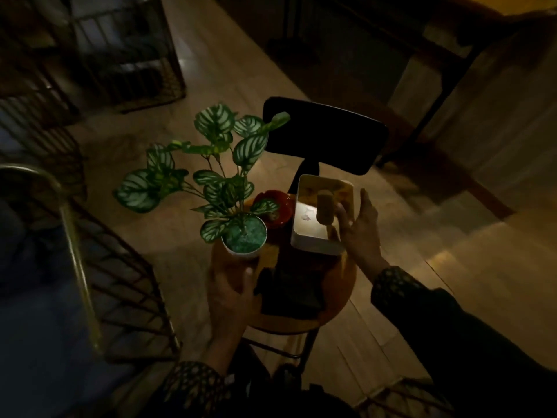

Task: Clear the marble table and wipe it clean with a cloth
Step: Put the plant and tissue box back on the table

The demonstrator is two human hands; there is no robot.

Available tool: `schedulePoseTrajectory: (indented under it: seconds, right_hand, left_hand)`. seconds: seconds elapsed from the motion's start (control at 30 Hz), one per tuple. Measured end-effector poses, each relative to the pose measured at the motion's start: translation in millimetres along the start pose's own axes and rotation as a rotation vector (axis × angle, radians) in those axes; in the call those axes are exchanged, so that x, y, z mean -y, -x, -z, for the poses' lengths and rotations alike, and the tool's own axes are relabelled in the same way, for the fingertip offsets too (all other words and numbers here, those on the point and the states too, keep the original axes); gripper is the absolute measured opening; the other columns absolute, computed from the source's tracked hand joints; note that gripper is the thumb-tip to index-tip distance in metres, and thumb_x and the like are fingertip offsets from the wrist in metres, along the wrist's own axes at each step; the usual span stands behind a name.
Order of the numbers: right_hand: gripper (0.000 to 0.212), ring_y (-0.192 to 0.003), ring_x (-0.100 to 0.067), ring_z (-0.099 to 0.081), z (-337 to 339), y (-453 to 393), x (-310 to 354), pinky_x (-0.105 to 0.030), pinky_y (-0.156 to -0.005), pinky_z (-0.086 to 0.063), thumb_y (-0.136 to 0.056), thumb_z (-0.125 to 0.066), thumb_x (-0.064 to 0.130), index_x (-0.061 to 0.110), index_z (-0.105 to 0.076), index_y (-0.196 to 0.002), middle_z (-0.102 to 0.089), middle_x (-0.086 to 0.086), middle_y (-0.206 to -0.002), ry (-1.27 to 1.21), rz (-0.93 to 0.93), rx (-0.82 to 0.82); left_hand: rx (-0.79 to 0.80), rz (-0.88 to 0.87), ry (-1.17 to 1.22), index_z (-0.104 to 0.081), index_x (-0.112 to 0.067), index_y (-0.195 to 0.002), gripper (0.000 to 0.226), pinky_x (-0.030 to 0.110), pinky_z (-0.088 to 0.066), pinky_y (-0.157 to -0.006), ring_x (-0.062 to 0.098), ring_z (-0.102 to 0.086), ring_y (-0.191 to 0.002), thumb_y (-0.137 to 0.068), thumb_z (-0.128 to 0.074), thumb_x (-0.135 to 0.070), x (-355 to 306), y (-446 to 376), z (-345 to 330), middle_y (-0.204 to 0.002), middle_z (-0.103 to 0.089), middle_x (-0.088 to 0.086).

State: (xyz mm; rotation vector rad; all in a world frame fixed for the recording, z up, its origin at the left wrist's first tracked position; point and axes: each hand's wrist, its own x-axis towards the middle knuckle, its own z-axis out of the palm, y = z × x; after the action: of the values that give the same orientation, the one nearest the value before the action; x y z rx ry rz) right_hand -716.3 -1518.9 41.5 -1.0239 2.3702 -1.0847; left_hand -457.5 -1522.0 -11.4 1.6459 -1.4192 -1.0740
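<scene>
A potted plant with striped green leaves in a small white pot (pixel 244 241) is over the left part of a round wooden chair seat (pixel 337 297). My left hand (pixel 229 294) holds the pot from below. My right hand (pixel 360 229) grips the right side of a white rectangular box (pixel 316 245), which has a shiny top and a small wooden knob. The box is over the back of the seat. A red bowl (pixel 275 206) sits between pot and box. A dark folded cloth (pixel 289 292) lies on the seat's front. No marble table is in view.
The chair's black backrest (pixel 325 134) stands behind the seat. A wire-frame chair with a brass rail (pixel 120 282) is close on the left. A wire basket (pixel 129 55) stands at the back left. Dark furniture legs (pixel 443 95) are at the upper right. The room is dim.
</scene>
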Motion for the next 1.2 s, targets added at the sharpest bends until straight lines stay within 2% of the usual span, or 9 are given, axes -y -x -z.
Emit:
schedulePoseTrajectory:
  seconds: [0.1, 0.3, 0.4, 0.5, 0.67, 0.8, 0.97, 1.1, 1.2]
  right_hand:
    - [0.061, -0.116, -0.022, -0.054, -19.4, -31.5, -12.1, -0.047, -0.095, -0.047, -0.08, -0.046, 0.079, 0.044, -0.039, -0.129, -0.047, -0.005, -0.137, 0.001, -0.007, 0.13]
    - [0.02, -0.052, -0.007, -0.064, -16.4, -19.2, 0.0, -0.027, -0.051, -0.054, -0.087, -0.059, 0.055, 0.039, -0.047, -0.09, -0.068, 0.006, -0.078, -0.141, 0.0, 0.111]
    - [0.048, -0.062, -0.003, -0.063, -10.9, -16.7, -1.1, -0.015, -0.054, -0.048, -0.088, -0.059, 0.056, 0.028, -0.04, -0.123, -0.064, 0.01, -0.096, -0.14, 0.014, 0.098]
    - [0.078, -0.094, -0.013, -0.061, -9.4, -13.7, -7.2, -0.03, -0.078, -0.049, -0.086, -0.06, 0.057, 0.022, -0.028, -0.147, -0.06, 0.008, -0.117, -0.102, 0.012, 0.098]
    - [0.071, -0.108, -0.028, -0.063, 4.7, -3.7, -3.5, -0.051, -0.082, -0.057, -0.088, -0.06, 0.046, 0.029, -0.023, -0.147, -0.058, -0.004, -0.132, -0.029, 0.099, 0.135]
    - [0.065, -0.097, -0.021, -0.068, 20.4, 10.6, 10.4, -0.051, -0.073, -0.06, -0.088, -0.06, 0.047, 0.034, -0.028, -0.143, -0.062, 0.002, -0.126, -0.052, 0.231, 0.195]
    - [0.057, -0.093, -0.017, -0.067, 17.1, 53.4, 42.1, -0.04, -0.071, -0.059, -0.088, -0.065, 0.043, 0.038, -0.036, -0.136, -0.063, 0.013, -0.111, 0.001, 0.402, 0.299]
    - [0.069, -0.103, -0.013, -0.061, -7.8, 116.6, 64.7, -0.04, -0.086, -0.054, -0.092, -0.061, 0.042, 0.047, -0.019, -0.146, -0.056, 0.014, -0.121, -0.023, 0.472, 0.444]
    - [0.069, -0.106, -0.016, -0.062, -34.9, 176.8, 77.5, -0.043, -0.084, -0.057, -0.093, -0.059, 0.038, 0.039, -0.018, -0.149, -0.057, 0.007, -0.128, -0.039, 0.519, 0.593]
  left_hand:
    - [-0.126, 0.125, -0.103, -0.034, -0.026, -0.141, 0.089, 0.036, -0.045, -0.097, 0.017, -0.051, -0.122, -0.072, -0.058, -0.077, 3.0, -25.7, -1.7, -0.133, -0.051, -0.002]
    - [0.105, 0.083, -0.27, -0.061, -0.032, -0.099, 0.06, 0.025, -0.05, -0.08, 0.008, -0.061, -0.089, -0.058, -0.075, -0.072, -30.3, -58.9, -6.4, -0.097, -0.064, -0.009]
    - [0.108, 0.03, -0.209, -0.054, -0.025, -0.113, 0.085, 0.007, -0.045, -0.068, 0.004, -0.058, -0.097, -0.045, -0.087, -0.063, -43.8, -55.1, -10.9, -0.108, -0.059, -0.013]
    - [0.087, 0.028, -0.17, -0.047, -0.023, -0.123, 0.084, 0.004, -0.04, -0.07, 0.006, -0.056, -0.102, -0.054, -0.093, -0.04, -43.2, -51.5, -14.5, -0.111, -0.055, -0.012]
    - [0.003, -0.015, -0.066, -0.048, -0.019, -0.124, 0.082, -0.003, -0.037, -0.073, 0.0, -0.053, -0.1, -0.057, -0.093, -0.032, -35.9, -42.7, -6.4, -0.115, -0.053, -0.011]
    - [-0.049, 0.008, -0.05, -0.055, -0.03, -0.122, 0.095, 0.029, -0.053, -0.09, 0.005, -0.059, -0.109, -0.043, -0.082, -0.075, -23.9, -34.9, 21.0, -0.12, -0.06, -0.011]
    - [-0.098, 0.055, -0.012, -0.057, -0.029, -0.11, 0.065, 0.027, -0.048, -0.088, 0.011, -0.059, -0.107, -0.058, -0.086, -0.056, 7.3, 10.9, 80.6, -0.115, -0.061, -0.008]
    - [-0.252, 0.188, -0.015, -0.05, -0.039, -0.108, 0.083, 0.043, -0.057, -0.084, 0.023, -0.068, -0.095, -0.041, -0.082, -0.076, 52.4, 67.6, 151.9, -0.102, -0.067, 0.001]
    - [-0.413, 0.214, -0.002, -0.052, -0.026, -0.107, 0.055, 0.005, -0.046, -0.069, -0.013, -0.061, -0.069, -0.066, -0.088, -0.034, 72.9, 128.7, 201.1, -0.086, -0.06, -0.007]
